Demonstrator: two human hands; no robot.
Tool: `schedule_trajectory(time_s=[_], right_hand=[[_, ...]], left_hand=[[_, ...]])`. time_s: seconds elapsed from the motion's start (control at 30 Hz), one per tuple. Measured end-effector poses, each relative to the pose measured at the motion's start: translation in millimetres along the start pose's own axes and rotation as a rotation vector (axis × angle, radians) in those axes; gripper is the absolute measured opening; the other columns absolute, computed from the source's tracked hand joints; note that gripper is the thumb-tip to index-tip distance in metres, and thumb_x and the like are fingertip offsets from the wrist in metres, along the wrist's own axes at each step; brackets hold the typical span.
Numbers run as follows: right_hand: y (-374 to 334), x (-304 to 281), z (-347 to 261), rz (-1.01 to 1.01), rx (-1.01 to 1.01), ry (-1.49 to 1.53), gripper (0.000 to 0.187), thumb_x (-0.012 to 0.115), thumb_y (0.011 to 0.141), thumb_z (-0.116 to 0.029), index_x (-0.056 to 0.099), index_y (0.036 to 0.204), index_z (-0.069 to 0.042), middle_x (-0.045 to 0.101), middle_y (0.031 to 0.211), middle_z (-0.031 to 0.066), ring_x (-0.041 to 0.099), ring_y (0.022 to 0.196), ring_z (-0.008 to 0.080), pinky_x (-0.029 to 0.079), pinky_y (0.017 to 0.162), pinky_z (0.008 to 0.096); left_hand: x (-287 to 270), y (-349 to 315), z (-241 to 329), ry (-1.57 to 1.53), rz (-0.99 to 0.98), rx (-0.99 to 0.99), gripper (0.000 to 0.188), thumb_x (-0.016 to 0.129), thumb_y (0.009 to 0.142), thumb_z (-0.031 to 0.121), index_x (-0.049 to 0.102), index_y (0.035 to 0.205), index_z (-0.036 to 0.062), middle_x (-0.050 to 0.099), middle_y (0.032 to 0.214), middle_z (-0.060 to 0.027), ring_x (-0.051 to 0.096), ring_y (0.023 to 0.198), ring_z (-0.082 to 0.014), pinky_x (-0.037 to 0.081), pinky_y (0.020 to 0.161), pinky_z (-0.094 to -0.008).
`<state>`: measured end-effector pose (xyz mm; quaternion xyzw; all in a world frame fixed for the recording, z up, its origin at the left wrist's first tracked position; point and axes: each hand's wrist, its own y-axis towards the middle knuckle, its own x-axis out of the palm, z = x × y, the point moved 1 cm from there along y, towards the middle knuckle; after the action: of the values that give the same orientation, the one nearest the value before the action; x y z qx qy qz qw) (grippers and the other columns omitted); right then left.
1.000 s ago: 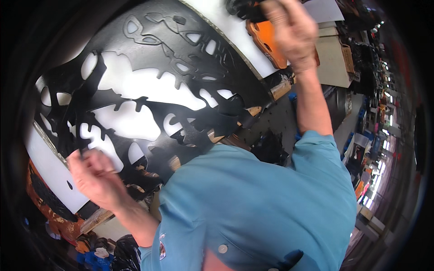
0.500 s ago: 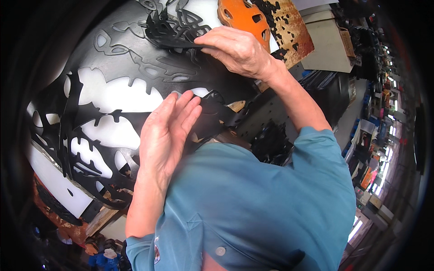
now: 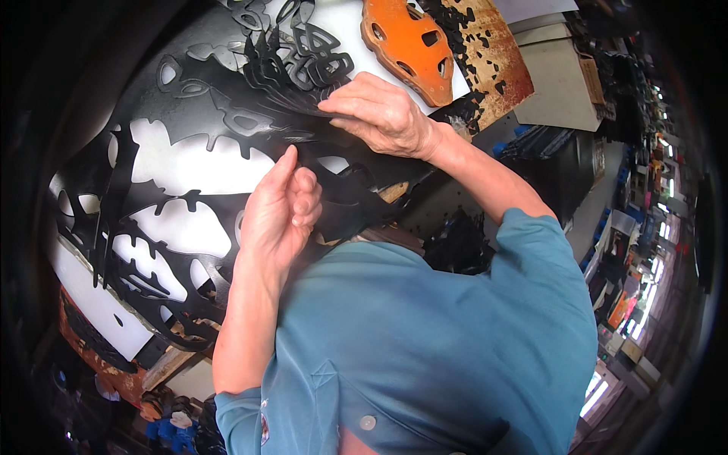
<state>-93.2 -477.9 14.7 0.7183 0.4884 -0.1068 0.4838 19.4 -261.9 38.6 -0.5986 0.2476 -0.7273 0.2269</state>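
Our left hand (image 3: 279, 208) now curls; we can't tell if it holds anything. Our right hand (image 3: 387, 115) pinches black strips (image 3: 265, 70) near the surface's (image 3: 341, 32) right edge, keeping them bunched.

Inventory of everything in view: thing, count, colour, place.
Cut-out sheet: 1, black, upper left
White surface: 1 or more, white, beneath it
Cut pieces: several, black, bunched by the right hand
Template: 1, orange, top centre
Stained board: 1, tan and rust, top right
Scraps: many, black, on that board
Panel: 1, beige, right of board
Blue objects: several, blue, bottom left
Background clutter: uncountable, mixed, far right
Shirt: 1, teal, lower centre
Left hand: 1, bare, over sheet
Right hand: 1, bare, fingertips on cut pieces
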Motion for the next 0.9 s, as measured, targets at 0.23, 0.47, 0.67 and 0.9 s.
schedule_trajectory(time_s=[0.23, 0.47, 0.67, 0.9], right_hand=[[-3.3, -9.5, -3.8, -0.144, -0.051, -0.061, 0.043, 0.085, 0.086, -0.015, 0.072, 0.125, -0.002, 0.072, 0.112, 0.0104, 0.066, 0.094, 0.0296, 0.059, 0.083, 0.0385], [7.7, -9.8, 0.7, -0.161, 0.047, 0.037, 0.033, 0.081, 0.091, -0.014, 0.072, 0.120, 0.000, 0.073, 0.106, 0.0126, 0.069, 0.094, 0.0298, 0.058, 0.083, 0.0387], [43.0, -29.9, -14.0, 0.002, 0.740, 0.406, 0.023, 0.072, 0.104, -0.019, 0.075, 0.112, 0.003, 0.073, 0.089, 0.0012, 0.065, 0.078, 0.0091, 0.053, 0.070, 0.0263], [78.6, -15.0, -52.2, -0.001, 0.832, 0.837, 0.026, 0.073, 0.106, -0.024, 0.076, 0.091, -0.003, 0.053, 0.070, -0.0107, 0.044, 0.063, -0.0012, 0.034, 0.052, 0.0217]], left_hand=[[2.4, 10.1, 0.5, -0.052, -0.020, 0.028, 0.045, 0.054, 0.114, 0.035, 0.059, 0.077, 0.0086, 0.049, 0.062, 0.0010, 0.040, 0.051, -0.0083, 0.034, 0.047, -0.0220], [9.9, 2.8, -1.2, 0.040, 0.038, 0.109, 0.039, 0.051, 0.115, 0.036, 0.064, 0.105, 0.0010, 0.057, 0.069, -0.0032, 0.045, 0.053, -0.0092, 0.038, 0.049, -0.0233], [20.2, -45.3, 6.3, 0.709, 0.287, 0.325, 0.039, 0.054, 0.114, 0.032, 0.063, 0.131, -0.0021, 0.074, 0.088, -0.0091, 0.061, 0.064, -0.0087, 0.047, 0.057, -0.0223], [45.1, -37.9, 19.1, 0.982, 0.256, 0.807, 0.024, 0.077, 0.102, 0.018, 0.060, 0.102, 0.0005, 0.064, 0.080, 0.0022, 0.060, 0.069, -0.0062, 0.050, 0.064, -0.0220]])
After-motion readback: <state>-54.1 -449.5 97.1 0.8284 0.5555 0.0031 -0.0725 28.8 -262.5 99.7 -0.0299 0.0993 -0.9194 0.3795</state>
